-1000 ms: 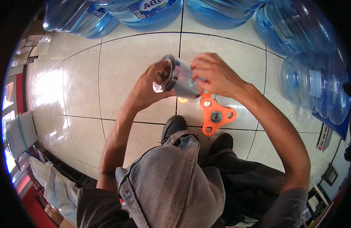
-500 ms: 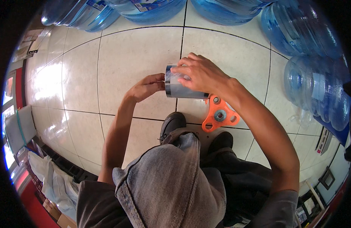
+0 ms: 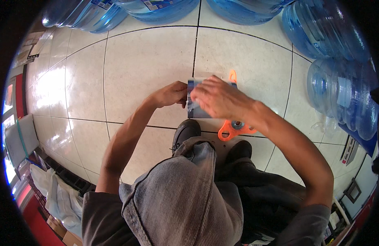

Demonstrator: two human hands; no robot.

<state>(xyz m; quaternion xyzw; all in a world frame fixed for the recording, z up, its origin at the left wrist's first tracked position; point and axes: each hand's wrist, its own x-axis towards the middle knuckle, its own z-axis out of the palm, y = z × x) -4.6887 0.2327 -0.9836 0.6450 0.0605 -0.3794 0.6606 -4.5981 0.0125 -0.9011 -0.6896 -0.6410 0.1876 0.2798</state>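
Observation:
A roll of clear film with dark bands along its ends (image 3: 196, 112) lies crosswise in front of my feet. At its left end is my left hand (image 3: 171, 95), fingers curled in against the edge. My right hand (image 3: 220, 98) lies over the top of the roll and covers much of it. Its fingers look bent but are smeared by motion, so whether they pinch the film does not show. Beneath the roll's near right side sits an orange three-lobed plastic piece (image 3: 227, 131) with a round metal hub. Another orange loop (image 3: 233, 75) sticks out past the roll's far right corner.
Large blue water bottles (image 3: 160, 12) line the far side, and more bottles (image 3: 341, 96) lie at the right. My dark shoes (image 3: 187, 130) stand on the tiles just nearer than the roll. White plastic bags (image 3: 60, 197) are at the lower left.
The roll has moved nearer and slightly right, now covering part of the orange piece. Both hands have shifted with it. The orange loop beyond the roll has come into sight.

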